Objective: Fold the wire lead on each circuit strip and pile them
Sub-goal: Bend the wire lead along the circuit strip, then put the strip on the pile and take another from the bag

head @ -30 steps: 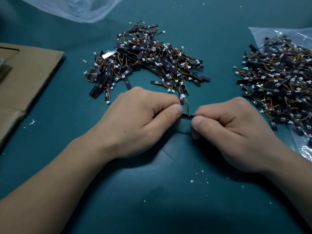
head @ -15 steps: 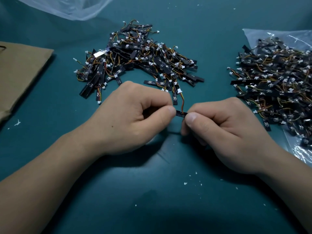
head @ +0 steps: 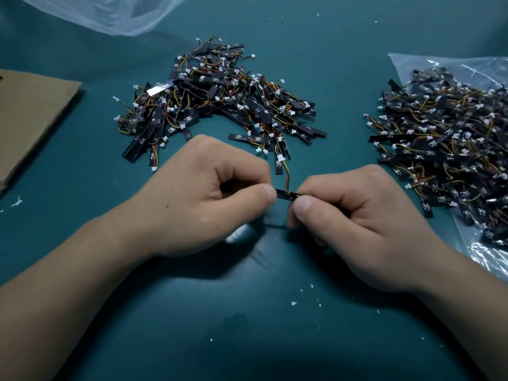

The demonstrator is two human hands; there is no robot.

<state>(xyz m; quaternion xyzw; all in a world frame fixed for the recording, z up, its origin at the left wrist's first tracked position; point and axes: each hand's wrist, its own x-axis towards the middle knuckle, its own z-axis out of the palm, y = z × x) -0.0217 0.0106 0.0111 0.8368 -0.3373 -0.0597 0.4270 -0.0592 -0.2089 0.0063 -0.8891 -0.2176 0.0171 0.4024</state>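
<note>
A short black circuit strip (head: 286, 194) is held level between my two hands just above the teal mat. My left hand (head: 214, 193) pinches its left end and my right hand (head: 354, 215) pinches its right end, thumbs towards me. Its orange and red wire lead (head: 287, 176) rises from the strip's middle to a white connector (head: 281, 158). Beyond my hands lies a pile of strips (head: 220, 100) with wires and white connectors. A second heap of strips (head: 450, 138) lies at the right on a clear plastic bag.
A brown cardboard sheet (head: 30, 116) lies at the left edge. A clear plastic bag (head: 115, 12) is crumpled at the top left. The bag under the right heap (head: 483, 257) reaches the right edge. Small white scraps dot the teal mat (head: 247, 325).
The wire lead, lying close to the strip a second ago, now stands up away from me with its connector near the pile. Both hands keep their pinch.
</note>
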